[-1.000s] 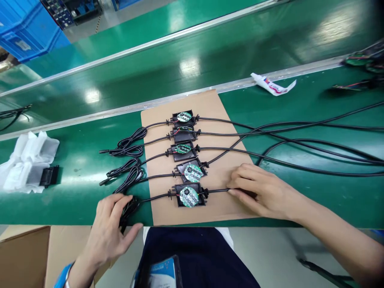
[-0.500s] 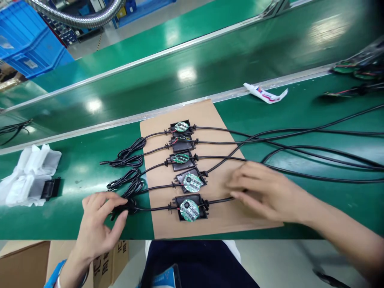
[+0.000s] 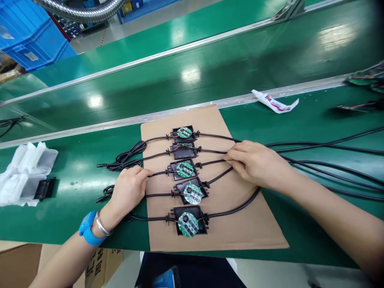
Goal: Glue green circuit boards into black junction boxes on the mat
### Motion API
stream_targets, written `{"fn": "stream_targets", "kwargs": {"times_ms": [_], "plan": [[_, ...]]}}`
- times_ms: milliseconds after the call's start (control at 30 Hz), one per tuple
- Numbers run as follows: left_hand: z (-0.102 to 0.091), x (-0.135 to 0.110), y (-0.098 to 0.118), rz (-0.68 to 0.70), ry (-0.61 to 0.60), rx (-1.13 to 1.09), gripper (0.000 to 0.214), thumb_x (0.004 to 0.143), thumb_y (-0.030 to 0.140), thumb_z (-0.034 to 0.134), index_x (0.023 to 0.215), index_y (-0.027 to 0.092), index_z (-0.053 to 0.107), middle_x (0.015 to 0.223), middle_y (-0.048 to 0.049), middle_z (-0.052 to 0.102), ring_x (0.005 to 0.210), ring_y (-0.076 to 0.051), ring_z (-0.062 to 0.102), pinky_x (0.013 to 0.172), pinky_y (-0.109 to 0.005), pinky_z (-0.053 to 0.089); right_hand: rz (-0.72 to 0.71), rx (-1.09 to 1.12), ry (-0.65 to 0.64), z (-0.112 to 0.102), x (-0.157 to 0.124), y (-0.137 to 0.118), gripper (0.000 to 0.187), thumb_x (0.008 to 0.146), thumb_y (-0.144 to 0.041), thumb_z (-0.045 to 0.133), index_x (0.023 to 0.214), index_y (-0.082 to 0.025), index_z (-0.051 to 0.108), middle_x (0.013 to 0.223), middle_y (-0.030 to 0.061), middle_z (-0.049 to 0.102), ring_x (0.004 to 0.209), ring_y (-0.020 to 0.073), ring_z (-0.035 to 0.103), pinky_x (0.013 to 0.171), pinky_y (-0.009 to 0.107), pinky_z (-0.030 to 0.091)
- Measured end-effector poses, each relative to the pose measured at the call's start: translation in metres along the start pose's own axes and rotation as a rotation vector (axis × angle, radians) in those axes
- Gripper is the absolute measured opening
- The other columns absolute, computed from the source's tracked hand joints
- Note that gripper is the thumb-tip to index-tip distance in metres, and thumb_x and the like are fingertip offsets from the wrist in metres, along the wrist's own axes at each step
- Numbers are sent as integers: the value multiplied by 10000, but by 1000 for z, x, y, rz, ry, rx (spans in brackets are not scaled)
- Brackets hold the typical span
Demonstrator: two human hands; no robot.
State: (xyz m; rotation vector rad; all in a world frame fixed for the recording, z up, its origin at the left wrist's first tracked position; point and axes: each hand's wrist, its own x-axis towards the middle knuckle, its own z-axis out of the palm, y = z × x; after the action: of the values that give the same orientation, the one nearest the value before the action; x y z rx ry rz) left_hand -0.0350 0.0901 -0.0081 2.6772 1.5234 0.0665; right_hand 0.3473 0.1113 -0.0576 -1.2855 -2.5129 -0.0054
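Observation:
Several black plastic boxes with cables out of both ends lie in a column on a cardboard sheet point(image 3: 240, 236). My left hand point(image 3: 129, 188) is closed, pinching the thin cable point(image 3: 158, 173) left of the third box point(image 3: 171, 166). On the other side, my right hand point(image 3: 258, 164) pinches the thick black cable point(image 3: 211, 163) of that same box. A round green circuit board point(image 3: 185, 169) sits on this box. Below it are the fourth box's board point(image 3: 193, 194), tilted, and the nearest box's board point(image 3: 188, 224). The top board point(image 3: 184, 132) is smaller in view.
Coiled thin cables point(image 3: 129, 154) lie left of the cardboard. Thick cables point(image 3: 330, 147) run off to the right. A white tube point(image 3: 274, 102) rests near the bench rail. White wrapping point(image 3: 25, 172) and a black part point(image 3: 45, 189) are at far left.
Both hands have moved from the nearest box's cables up to the third box's cables. The nearest box's thick cable now curves upward under my right hand. The view has shifted slightly.

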Motion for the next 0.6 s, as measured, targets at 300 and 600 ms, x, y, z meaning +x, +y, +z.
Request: {"fn": "stream_targets", "kwargs": {"times_ms": [300, 600], "plan": [[-23, 36, -7, 2, -25, -45, 183, 935, 201, 537, 1041, 187, 685, 1013, -71, 672, 924, -225, 631, 816, -346, 492, 49, 123, -97, -18, 47, 0, 212, 899, -270, 511, 890, -191, 707, 868, 74, 701, 852, 222, 603, 767, 335, 472], [-15, 67, -45, -1, -108, 89, 194, 938, 255, 492, 913, 190, 673, 876, -80, 694, 824, -253, 605, 749, -382, 456, 78, 128, -16, 7, 64, 4, 132, 867, -208, 510, 800, -185, 621, 818, 77, 650, 826, 214, 598, 750, 317, 472]]}}
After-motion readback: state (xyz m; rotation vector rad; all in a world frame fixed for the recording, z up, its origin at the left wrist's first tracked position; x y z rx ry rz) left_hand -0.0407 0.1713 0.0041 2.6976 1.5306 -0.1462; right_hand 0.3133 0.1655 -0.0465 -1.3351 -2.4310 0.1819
